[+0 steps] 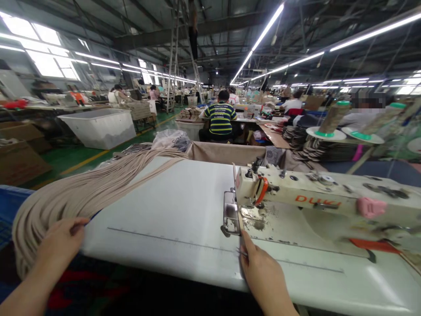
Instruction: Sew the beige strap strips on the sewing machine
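My right hand is at the front of the table, fingers closed on a narrow beige fabric strip. That strip runs up beside the sewing machine's needle area and past its head. Two thin dark prongs stick out left from under the same hand; their kind is unclear. On the left, my left hand rests against a thick bundle of long beige strips, which drapes over the table's left edge. Its thumb and forefinger are closed together; what lies between them is hidden.
A ruler marking crosses the white tabletop. Beyond the table are a fabric-lined bin, thread cones, a white tub and a seated person in a striped shirt. A blue crate stands at left.
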The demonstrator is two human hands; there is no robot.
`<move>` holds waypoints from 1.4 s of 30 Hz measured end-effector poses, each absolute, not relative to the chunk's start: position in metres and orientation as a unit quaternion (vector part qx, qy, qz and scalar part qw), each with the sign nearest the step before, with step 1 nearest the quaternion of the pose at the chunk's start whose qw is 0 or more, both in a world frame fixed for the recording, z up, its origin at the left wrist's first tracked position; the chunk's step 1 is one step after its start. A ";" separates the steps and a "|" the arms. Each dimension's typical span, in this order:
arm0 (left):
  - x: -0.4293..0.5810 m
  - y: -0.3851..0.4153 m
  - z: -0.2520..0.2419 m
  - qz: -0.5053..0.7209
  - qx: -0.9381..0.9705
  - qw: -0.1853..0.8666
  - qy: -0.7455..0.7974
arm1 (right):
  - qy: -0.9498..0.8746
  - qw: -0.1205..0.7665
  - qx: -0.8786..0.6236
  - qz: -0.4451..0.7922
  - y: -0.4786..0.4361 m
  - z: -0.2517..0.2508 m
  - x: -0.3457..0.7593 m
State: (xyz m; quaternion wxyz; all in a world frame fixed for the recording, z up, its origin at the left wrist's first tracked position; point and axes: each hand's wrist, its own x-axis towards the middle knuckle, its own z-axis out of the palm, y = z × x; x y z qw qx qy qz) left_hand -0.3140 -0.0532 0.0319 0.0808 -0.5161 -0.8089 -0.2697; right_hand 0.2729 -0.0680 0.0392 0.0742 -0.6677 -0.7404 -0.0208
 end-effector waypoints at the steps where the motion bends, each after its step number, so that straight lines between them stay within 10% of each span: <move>1: -0.286 -0.043 0.034 -0.283 -0.548 0.070 -0.784 | -0.739 0.071 -0.669 -0.018 -0.068 0.040 0.272; 9: -0.029 -0.006 0.026 -0.318 -0.777 -0.099 -0.534 | -0.728 0.043 -0.684 0.022 -0.070 0.050 0.267; 16: 0.104 -0.013 0.013 -0.238 -0.892 -0.022 -0.384 | -0.735 0.093 -0.670 0.037 -0.076 0.046 0.270; 25: 0.119 -0.015 0.014 -0.248 -0.883 0.034 -0.398 | -0.688 0.215 -0.683 0.119 -0.073 0.051 0.300; 42: 0.118 -0.019 0.019 -0.188 -0.896 0.104 -0.388 | -0.713 0.334 -0.603 -0.131 -0.066 0.016 0.330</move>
